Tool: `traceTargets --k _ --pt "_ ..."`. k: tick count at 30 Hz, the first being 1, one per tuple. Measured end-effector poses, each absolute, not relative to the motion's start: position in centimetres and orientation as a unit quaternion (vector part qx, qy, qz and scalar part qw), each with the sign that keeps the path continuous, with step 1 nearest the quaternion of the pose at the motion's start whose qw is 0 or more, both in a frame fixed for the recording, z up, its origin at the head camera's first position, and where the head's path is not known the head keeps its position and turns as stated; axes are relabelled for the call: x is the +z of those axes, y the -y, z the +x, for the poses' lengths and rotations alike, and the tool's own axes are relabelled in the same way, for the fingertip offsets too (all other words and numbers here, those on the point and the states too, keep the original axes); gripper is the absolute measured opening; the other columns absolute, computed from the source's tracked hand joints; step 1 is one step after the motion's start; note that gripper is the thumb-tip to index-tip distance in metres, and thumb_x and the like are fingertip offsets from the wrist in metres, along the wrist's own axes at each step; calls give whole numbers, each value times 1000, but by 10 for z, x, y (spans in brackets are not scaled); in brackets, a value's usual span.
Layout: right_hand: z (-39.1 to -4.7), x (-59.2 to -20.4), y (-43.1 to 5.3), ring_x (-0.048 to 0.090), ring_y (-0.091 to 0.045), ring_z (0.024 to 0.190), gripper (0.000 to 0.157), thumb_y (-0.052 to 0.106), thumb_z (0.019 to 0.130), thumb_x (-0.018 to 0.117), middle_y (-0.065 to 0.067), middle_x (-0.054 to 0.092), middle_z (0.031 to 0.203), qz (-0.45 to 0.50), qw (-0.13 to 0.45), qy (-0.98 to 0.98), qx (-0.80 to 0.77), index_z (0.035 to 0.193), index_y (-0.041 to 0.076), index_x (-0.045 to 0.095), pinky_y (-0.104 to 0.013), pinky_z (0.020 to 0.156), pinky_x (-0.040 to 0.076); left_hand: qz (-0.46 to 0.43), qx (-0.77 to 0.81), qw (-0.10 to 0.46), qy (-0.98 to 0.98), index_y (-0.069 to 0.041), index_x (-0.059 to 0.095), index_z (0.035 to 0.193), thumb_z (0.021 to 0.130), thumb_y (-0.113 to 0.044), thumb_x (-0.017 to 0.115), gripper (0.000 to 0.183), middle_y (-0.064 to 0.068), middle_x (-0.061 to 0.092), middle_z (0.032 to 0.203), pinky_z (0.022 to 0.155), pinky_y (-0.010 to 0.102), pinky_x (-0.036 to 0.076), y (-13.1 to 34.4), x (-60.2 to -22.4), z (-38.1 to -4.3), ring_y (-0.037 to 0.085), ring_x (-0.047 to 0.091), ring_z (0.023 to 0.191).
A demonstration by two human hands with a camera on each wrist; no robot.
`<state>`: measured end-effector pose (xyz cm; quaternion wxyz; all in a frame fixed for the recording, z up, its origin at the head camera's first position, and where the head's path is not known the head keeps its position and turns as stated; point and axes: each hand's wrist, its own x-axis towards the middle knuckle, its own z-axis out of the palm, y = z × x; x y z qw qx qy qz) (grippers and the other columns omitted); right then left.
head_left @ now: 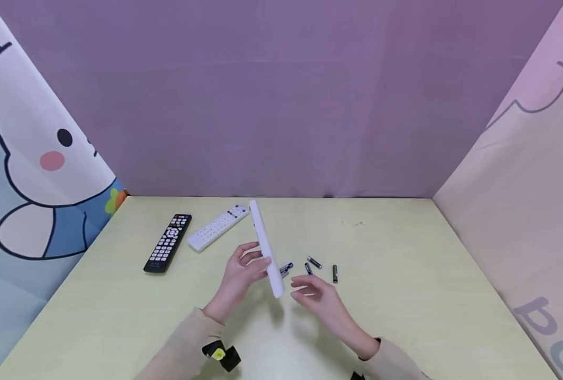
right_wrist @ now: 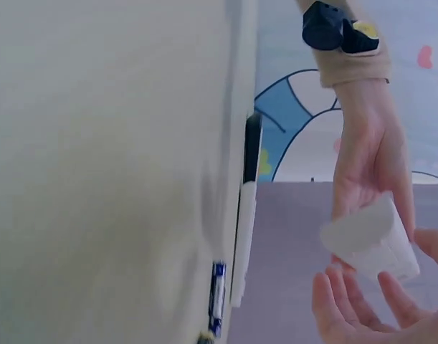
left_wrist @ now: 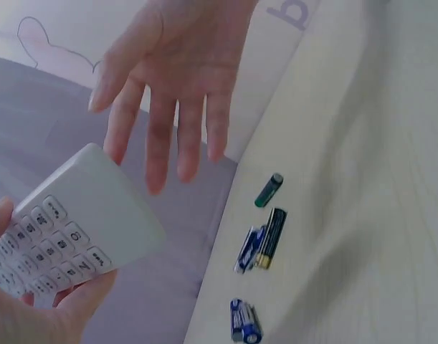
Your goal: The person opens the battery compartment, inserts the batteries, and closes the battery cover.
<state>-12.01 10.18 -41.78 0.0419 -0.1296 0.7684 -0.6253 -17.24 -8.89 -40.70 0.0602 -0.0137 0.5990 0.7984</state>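
Observation:
My left hand [head_left: 243,272] grips a white remote control [head_left: 267,248] between thumb and fingers, holding it above the table, tilted up on its edge. In the left wrist view, the button side of this remote [left_wrist: 111,208] shows, with its plain end toward the right hand. My right hand [head_left: 319,301] is just to the right of the remote's near end, fingers spread and relaxed, holding nothing. The right wrist view shows the right fingers [right_wrist: 340,308] close to the remote's end; whether they touch it I cannot tell.
Several small batteries [head_left: 314,262] lie on the table beyond the hands, a blue pair [head_left: 286,268] nearest the remote and a dark one [head_left: 335,273] farthest right. A second white remote [head_left: 218,228] and a black remote [head_left: 168,243] lie at the left. A purple curtain [head_left: 281,105] stands behind the table.

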Motion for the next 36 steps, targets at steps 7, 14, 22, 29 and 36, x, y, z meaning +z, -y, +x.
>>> traceTargets --k 7,14,22,29,36 --pt "-120 -422 -94 54 -31 100 43 12 81 62 -23 51 115 -105 81 -718 -683 118 -6 47 -25 81 51 -13 809 47 -585 1 38 119 78 4 60 47 12 54 100 77 36 54 80 -404 -165 16 59 82" --pt "-121 -424 -90 56 -28 99 44 12 80 64 -21 54 111 -77 88 -703 -702 118 -4 48 -26 81 51 -24 815 39 -578 1 36 118 78 4 60 47 13 53 101 79 36 53 74 -403 -160 15 58 82" --pt "-121 -423 -89 56 -27 100 46 13 78 66 -21 55 112 -57 92 -692 -713 117 -4 48 -29 84 50 -8 800 30 -599 4 37 118 78 0 62 48 15 50 109 83 30 51 71 -405 -158 14 57 89" --pt "-119 -422 -93 56 -20 97 45 10 77 66 -18 54 112 -62 84 -688 -718 117 -4 48 -23 82 50 -23 783 -7 -622 2 42 117 79 -6 64 45 14 50 116 86 28 49 79 -396 -158 13 57 94" --pt "-116 -423 -96 56 -22 97 39 2 74 66 -17 55 111 -78 41 -705 -703 110 -4 53 -26 85 50 -26 822 -38 -568 -7 33 130 81 3 58 55 15 49 114 85 35 50 90 -385 -160 14 57 93"
